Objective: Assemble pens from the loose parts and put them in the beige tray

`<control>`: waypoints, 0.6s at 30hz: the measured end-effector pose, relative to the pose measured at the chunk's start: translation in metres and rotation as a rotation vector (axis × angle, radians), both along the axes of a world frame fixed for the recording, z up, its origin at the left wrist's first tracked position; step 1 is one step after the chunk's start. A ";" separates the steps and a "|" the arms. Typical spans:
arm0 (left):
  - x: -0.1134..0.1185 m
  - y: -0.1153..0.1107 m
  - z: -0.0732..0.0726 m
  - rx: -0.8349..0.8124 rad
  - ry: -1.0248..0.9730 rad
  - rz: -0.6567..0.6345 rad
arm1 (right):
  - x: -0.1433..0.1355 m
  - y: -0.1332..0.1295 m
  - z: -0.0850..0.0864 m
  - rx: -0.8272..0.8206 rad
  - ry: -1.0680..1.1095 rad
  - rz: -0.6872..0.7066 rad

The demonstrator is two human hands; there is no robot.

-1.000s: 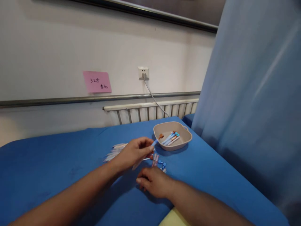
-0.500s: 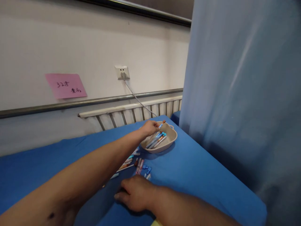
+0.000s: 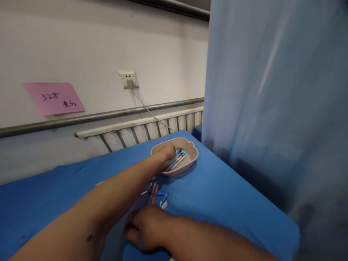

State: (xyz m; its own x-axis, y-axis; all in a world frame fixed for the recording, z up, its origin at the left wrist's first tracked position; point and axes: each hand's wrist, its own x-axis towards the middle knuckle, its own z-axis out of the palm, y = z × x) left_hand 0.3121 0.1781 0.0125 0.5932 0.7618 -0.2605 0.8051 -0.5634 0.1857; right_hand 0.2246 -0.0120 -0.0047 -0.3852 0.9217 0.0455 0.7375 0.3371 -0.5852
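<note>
My left hand (image 3: pixel 168 152) is curled inside the beige basin (image 3: pixel 194 158), over slim pens (image 3: pixel 179 161) with blue and brown ends. Its fingertips and the pen it carried are hidden behind the back of the hand. Low over the blue sheet, my right hand (image 3: pixel 149 226) is bent with its fingers curled; whatever lies in them does not show. Just beyond it are pink-patterned pens (image 3: pixel 153 193), small blue caps (image 3: pixel 164 196) and short white pieces (image 3: pixel 164 205). My left forearm covers part of the loose pens.
The blue-sheeted bed (image 3: pixel 231 203) runs along a wall with a white railing (image 3: pixel 141 126). A power socket (image 3: pixel 128 79) with a plugged-in cord and a pink note (image 3: pixel 54 98) are on the wall. A blue curtain (image 3: pixel 272 90) hangs at the right.
My left hand has gone down into the basin with the pen it held above it. My right hand stays low by the loose pens, its fingers more curled. The view has turned slightly right.
</note>
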 end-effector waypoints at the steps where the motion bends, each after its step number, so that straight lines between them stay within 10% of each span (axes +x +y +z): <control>1: 0.001 0.001 -0.002 0.002 0.011 0.000 | 0.000 0.000 0.001 -0.002 -0.008 0.008; 18: 0.008 -0.002 -0.005 0.022 -0.003 0.023 | -0.001 0.004 0.005 -0.052 -0.015 0.003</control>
State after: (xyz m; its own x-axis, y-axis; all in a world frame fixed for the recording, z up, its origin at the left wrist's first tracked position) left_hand 0.3205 0.1764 0.0074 0.5763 0.7808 -0.2412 0.8172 -0.5488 0.1760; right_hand 0.2237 -0.0085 -0.0002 -0.3885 0.9214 -0.0078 0.7454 0.3093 -0.5906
